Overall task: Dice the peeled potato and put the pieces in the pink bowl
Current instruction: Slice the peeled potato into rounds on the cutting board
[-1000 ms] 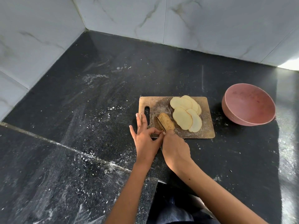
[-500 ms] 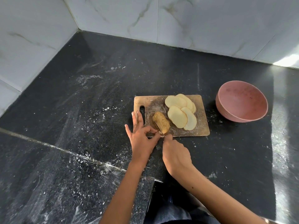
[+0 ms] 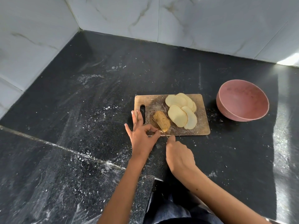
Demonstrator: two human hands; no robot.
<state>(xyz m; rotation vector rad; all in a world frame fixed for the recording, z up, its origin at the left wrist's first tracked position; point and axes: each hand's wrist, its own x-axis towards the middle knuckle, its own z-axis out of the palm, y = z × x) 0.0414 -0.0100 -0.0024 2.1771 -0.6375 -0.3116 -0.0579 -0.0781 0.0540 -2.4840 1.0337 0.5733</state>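
Head view looks down on a dark desk where a wooden cutting board carries a fan of pale potato slices and one remaining potato piece near its front left. The left hand pinches thumb and forefinger together at the near end of that piece, its other fingers spread straight over the board's handle slot. The right hand is curled round a knife whose thin blade lies along the piece's left side. The pink bowl stands just off the board's right edge, with nothing visible in it, so dicing is judged barely begun. To cut well, the pinching fingertips should stay clear of the blade, the piece should rest on a flat face, and strokes should be short and steady. The knife handle is buried in the right hand, the blade's edge is too thin to read, and whether the left fingertips actually touch the potato cannot be told.
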